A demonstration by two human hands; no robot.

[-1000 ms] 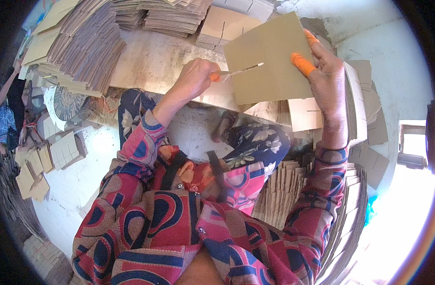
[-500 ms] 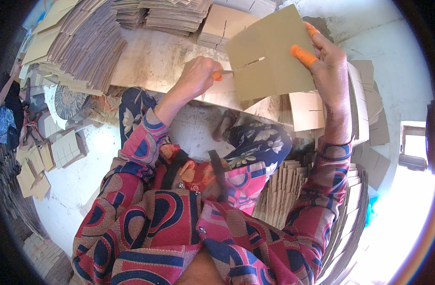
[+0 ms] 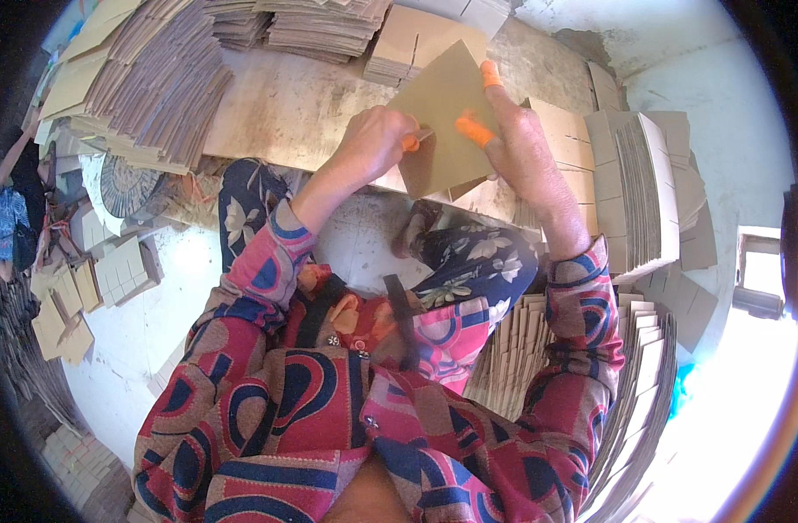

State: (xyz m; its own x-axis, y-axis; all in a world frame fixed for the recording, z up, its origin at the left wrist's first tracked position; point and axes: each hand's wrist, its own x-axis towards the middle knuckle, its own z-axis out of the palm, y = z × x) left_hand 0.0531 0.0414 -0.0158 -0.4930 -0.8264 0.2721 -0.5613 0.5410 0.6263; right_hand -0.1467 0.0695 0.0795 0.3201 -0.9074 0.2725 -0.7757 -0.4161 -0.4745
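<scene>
A brown cardboard sheet (image 3: 447, 113) is held up at a tilt above the low wooden bench, a darker patch showing on its near-left part. My right hand (image 3: 525, 144) is closed on its right edge, with orange covers on the thumb and a finger. At the sheet's left side, my left hand (image 3: 377, 144) is pinched shut, an orange cover on one digit. A small thin pale piece (image 3: 425, 134) sticks out of that pinch against the sheet; whether it is a blade or a cardboard strip I cannot tell. The sheet's slot is not visible now.
Behind the sheet lies a stack of slotted cardboard (image 3: 416, 44) on the bench (image 3: 277, 109). Tall cardboard piles (image 3: 146, 87) fill the far left. More stacked sheets (image 3: 639, 187) stand at the right, with upright pieces (image 3: 517, 344) beside my knee.
My right hand has brought the sheet left and lower, turning it so that its slot no longer shows. My left hand stays pinched and has shifted only slightly.
</scene>
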